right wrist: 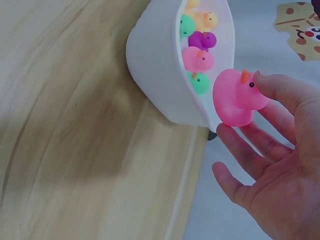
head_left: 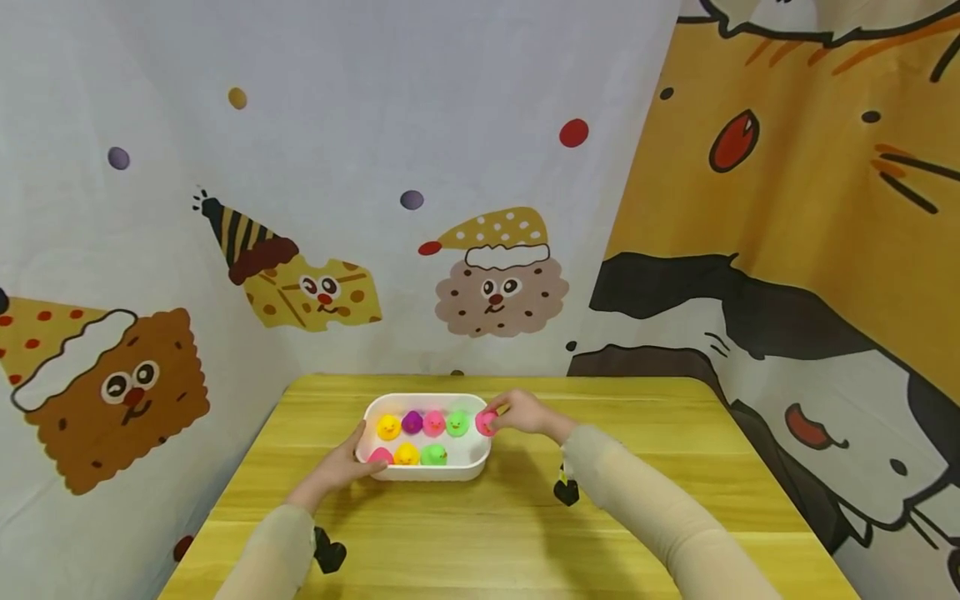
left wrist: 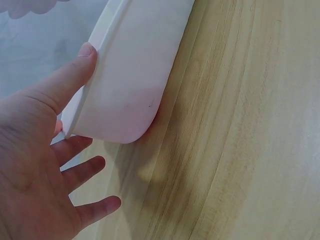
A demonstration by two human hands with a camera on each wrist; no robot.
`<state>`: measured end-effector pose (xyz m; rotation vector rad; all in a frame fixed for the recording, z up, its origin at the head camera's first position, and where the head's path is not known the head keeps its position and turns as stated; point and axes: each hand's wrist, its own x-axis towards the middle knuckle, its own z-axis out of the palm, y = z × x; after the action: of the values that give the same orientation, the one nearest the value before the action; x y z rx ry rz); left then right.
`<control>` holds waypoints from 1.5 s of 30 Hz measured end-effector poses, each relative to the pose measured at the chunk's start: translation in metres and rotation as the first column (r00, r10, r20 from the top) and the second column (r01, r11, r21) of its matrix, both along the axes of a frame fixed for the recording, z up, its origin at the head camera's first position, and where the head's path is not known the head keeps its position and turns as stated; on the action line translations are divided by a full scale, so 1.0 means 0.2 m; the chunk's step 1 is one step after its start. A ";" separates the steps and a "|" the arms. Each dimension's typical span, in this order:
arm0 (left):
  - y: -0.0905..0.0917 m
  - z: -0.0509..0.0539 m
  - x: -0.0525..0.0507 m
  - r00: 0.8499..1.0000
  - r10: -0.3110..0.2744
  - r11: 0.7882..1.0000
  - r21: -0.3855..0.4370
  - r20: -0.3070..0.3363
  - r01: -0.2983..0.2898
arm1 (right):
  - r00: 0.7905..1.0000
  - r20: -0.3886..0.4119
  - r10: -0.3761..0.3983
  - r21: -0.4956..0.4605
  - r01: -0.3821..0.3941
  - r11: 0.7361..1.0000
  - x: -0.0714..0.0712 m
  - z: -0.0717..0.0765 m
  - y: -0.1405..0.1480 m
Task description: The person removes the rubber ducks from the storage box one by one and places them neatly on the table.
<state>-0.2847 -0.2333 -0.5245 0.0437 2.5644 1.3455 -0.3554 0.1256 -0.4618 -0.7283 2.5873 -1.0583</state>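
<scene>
**Right hand point(head_left: 525, 414) pinches a pink duck point(head_left: 487, 423) at the end of a white tray point(head_left: 427, 473)**

Nearest the viewer, two pale sleeves point(head_left: 645, 496) come in, a dark heart-shaped piece point(head_left: 328, 550) by the left wrist and a similar one under the right. On the near side of both hands, a broad stretch of wooden table point(head_left: 480, 550) runs out of the bottom of the view.

The left hand point(head_left: 341, 462) holds the tray's near left corner, thumb laid over the rim and the other fingers spread round the end. To its left, a strip of wood leads to the table's slanting left edge.

Between the hands sits the tray. Close to the left thumb, its near row has a partly hidden pink duck, a yellow duck point(head_left: 407, 455) and a green duck point(head_left: 433, 455); white tray floor shows from there toward the right hand. The far row, counted from the left hand's side, goes yellow, purple, pink, green.

The right hand has thumb and fingertips closed round its duck, over the tray's right rim; whether the duck touches that rim, I cannot tell. Rightward, wood reaches well past the hand to the right edge.

Beyond both hands, a narrower band of wood ends at the far edge, close before a printed cloth point(head_left: 480, 83).
</scene>
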 end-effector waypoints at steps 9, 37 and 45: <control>0.00 -0.01 0.00 1.000 0.016 1.000 -0.008 0.017 -0.016 | 0.999 -0.025 -0.022 -0.015 0.021 1.000 0.00 0.03 0.06; 0.00 -0.01 0.00 1.000 0.002 1.000 0.000 0.014 -0.002 | 0.963 0.096 -0.253 -0.210 0.268 0.940 -0.04 -0.15 0.27; 0.00 -0.01 0.00 1.000 0.009 1.000 -0.001 0.017 -0.009 | 0.949 0.116 -0.292 -0.230 0.312 0.922 -0.05 -0.23 0.27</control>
<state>-0.2856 -0.2325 -0.5269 0.0199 2.5540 1.3423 -0.3659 0.1789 -0.5085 -0.3275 2.5811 -1.4885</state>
